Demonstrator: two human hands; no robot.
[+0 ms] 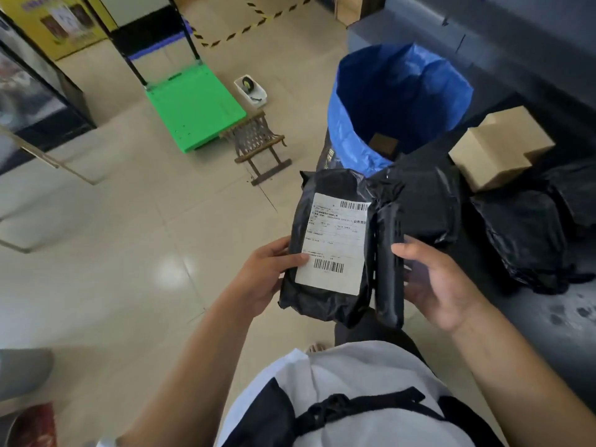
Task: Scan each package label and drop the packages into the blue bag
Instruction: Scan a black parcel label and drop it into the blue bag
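Over the floor, before the blue bag (400, 104) | package (329, 250) label-up in our left hand (264, 275), thumb curled on its edge | right hand (442, 285) fingers wrap the black scanner (388, 269) | we should level the barcode, unshaded, then scan.

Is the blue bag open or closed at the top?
Open: the blue bag has a wide, round mouth, and a brown item shows inside.
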